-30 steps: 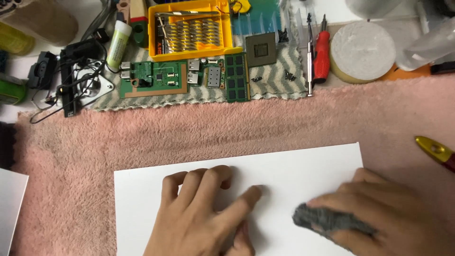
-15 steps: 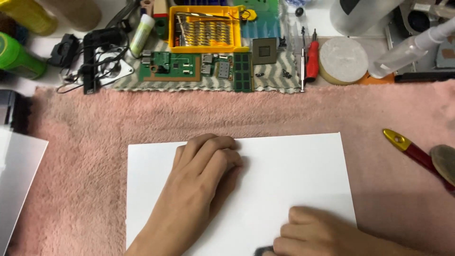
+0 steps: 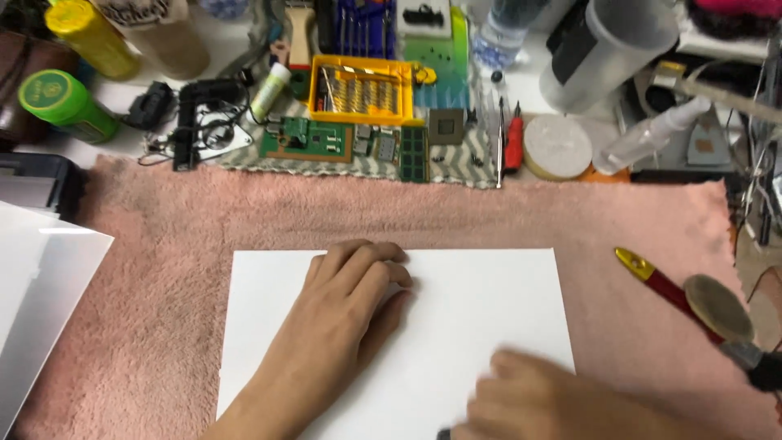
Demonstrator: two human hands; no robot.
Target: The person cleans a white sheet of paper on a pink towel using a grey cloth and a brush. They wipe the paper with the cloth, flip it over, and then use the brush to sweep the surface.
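A white sheet (image 3: pixel 481 310) lies flat on a pink towel (image 3: pixel 163 236). My left hand (image 3: pixel 350 305) rests palm down on the sheet's upper left part, fingers stretched and close together, holding nothing. My right hand (image 3: pixel 554 399) is blurred at the sheet's lower right corner, curled over a dark grey cloth. Only a small bit of that cloth (image 3: pixel 444 434) shows at the bottom edge of the view.
Behind the towel lie a yellow box of screwdriver bits (image 3: pixel 362 90), green circuit boards (image 3: pixel 305 140), a red-handled screwdriver (image 3: pixel 513 143), a white round lid (image 3: pixel 556 147) and a spray bottle (image 3: pixel 652 134). A red-handled tool (image 3: pixel 664 285) lies at the right, a grey sheet (image 3: pixel 37 301) at the left.
My right hand has slid down the sheet toward the bottom edge with the cloth, which is now nearly hidden. My left hand has stayed flat on the sheet. The view has tilted upward.
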